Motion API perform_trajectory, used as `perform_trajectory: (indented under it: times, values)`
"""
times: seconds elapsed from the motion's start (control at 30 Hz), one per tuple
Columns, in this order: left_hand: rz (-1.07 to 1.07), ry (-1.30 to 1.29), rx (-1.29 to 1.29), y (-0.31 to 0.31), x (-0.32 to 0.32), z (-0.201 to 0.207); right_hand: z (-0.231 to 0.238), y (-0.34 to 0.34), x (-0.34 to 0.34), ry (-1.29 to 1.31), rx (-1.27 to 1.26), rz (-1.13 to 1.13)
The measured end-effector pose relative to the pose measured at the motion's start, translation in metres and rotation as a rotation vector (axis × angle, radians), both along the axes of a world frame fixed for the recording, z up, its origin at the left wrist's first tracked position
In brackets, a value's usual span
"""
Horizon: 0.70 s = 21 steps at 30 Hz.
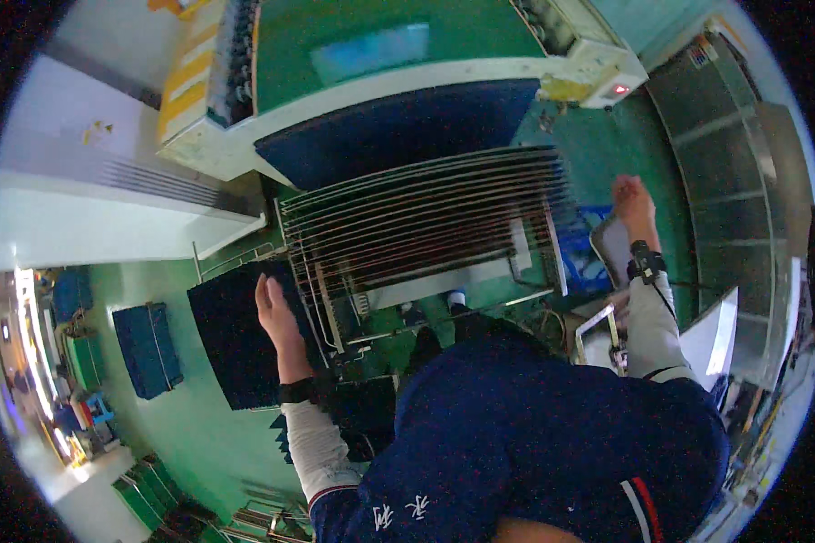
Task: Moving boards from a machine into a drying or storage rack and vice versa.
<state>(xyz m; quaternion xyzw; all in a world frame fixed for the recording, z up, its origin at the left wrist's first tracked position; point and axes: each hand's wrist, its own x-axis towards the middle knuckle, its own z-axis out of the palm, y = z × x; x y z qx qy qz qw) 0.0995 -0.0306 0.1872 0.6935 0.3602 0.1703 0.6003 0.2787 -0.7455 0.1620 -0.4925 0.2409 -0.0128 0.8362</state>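
Dark panel [213, 335]: low down, just left of the wire rack [421, 217]
Left hand [282, 317]: over the panel — fingers straight, nothing visibly gripped
Rack: between both hands, rods running crossways
Right hand [634, 201]: past the rack — too blurry to tell if spread or closed

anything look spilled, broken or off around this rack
Nothing looks clearly spilled or broken. The only odd spot is the yellow patch on the right-hand corner of the machine, near the red light: its outline looks ragged, though the picture is too blurry to tell if it's damaged.
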Motion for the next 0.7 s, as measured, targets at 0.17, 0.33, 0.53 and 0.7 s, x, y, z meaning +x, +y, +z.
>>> perform_trajectory:
  times: [0.17, 0.33, 0.53, 0.7]
  values:
    - [-0.092, 0.281, -0.274, 0.037, -0.056, -0.127, -0.112, 0.001, -0.103, 0.328, -0.189, 0.219]
    - [-0.132, 0.491, -0.491, 0.000, -0.047, -0.103, -0.104, 0.095, -0.121, 0.363, -0.584, 0.386]
    - [-0.214, 0.315, -0.461, 0.000, -0.046, -0.110, -0.117, 0.115, -0.098, 0.370, -0.700, 0.367]
    - [-0.062, 0.358, -0.445, -0.036, -0.031, -0.073, -0.117, 0.116, -0.094, 0.352, -0.738, 0.378]
